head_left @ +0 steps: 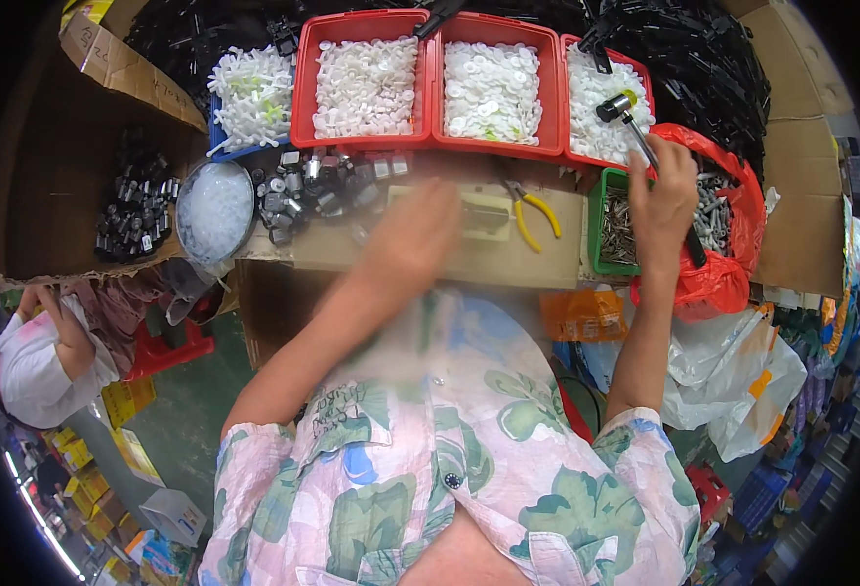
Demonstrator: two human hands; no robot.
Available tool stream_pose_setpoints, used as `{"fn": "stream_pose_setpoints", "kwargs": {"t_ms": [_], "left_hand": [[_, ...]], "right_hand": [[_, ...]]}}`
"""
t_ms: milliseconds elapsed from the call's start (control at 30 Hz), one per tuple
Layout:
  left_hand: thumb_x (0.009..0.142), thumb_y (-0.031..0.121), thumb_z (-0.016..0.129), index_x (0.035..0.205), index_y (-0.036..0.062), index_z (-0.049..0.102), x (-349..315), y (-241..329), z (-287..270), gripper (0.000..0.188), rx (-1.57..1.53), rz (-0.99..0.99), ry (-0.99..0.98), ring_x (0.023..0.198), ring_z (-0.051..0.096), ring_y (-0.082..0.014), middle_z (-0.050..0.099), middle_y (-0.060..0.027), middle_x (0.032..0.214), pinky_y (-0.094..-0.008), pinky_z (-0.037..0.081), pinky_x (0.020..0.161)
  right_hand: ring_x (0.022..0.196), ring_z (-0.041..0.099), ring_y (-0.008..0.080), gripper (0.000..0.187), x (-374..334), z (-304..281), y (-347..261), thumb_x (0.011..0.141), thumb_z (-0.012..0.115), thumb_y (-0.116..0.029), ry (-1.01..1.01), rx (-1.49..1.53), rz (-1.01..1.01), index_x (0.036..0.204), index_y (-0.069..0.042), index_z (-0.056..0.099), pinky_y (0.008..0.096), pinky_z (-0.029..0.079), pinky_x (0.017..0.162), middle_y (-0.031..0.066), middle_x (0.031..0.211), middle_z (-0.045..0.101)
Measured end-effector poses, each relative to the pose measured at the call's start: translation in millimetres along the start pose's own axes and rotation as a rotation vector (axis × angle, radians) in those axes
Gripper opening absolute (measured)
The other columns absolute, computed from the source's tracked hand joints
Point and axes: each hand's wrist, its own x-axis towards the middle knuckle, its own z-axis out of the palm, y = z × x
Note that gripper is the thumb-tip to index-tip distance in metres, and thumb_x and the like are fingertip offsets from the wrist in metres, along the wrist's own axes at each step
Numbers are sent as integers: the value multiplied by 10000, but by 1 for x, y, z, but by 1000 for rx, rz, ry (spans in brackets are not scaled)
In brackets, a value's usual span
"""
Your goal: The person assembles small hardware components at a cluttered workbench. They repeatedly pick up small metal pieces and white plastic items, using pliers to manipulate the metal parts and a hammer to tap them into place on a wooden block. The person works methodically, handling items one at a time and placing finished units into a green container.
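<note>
A small two-faced hammer, with a black and yellow head, metal shaft and dark grip, is in my right hand. The fingers close round its shaft, and the head points up and away over a red bin. Beside that hand is a green bin of thin metal pins. My left hand is smeared by motion over the left part of a pale flat block on the cardboard work surface; its fingers are not readable. Yellow-handled pliers lie just right of the block.
Red bins of white plastic parts line the back, with a blue bin at their left. Black-and-metal parts lie beside a round tub. A red bag of screws stands right. Another person sits far left.
</note>
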Motion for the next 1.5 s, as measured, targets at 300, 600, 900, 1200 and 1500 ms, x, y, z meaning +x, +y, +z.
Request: {"fn": "stream_pose_setpoints", "kwargs": {"t_ms": [300,600,900,1200,1500], "left_hand": [[833,31,610,1180,-123,624,-19,-5,23,380,76,75,3,1193,588,-382,599,-233,1257,-452,498,986],[771,7,610,1147,-161,610,-17,-10,26,411,102,143,4,1133,609,-401,611,-259,1199,-440,501,987],[768,1,628,1099,-155,613,-7,-9,23,366,42,130,10,1068,621,-381,616,-253,1136,-420,510,947],[768,0,659,1151,-135,593,-6,-7,16,412,50,126,-8,1101,602,-375,605,-236,1164,-422,500,963],[753,-27,720,1244,-30,597,9,-6,2,506,-99,-61,-31,1092,599,-342,615,-170,1145,-418,497,941]], "right_hand": [[892,646,406,216,-7,3,40,926,632,-101,-125,50,33,1100,27,640,467,493,774,209,960,674],[717,646,253,249,-48,-47,-45,971,609,-117,-496,719,238,1186,5,637,363,492,670,197,867,670],[862,671,406,240,-69,-45,-76,965,601,-91,-517,600,38,1182,8,626,427,516,721,250,970,669],[780,677,245,249,-46,-60,-62,968,619,-73,-298,568,128,1198,18,647,343,505,702,176,937,699],[764,680,320,243,-35,-31,19,959,632,-132,-98,195,212,1167,-12,668,404,509,693,201,916,696]]}}
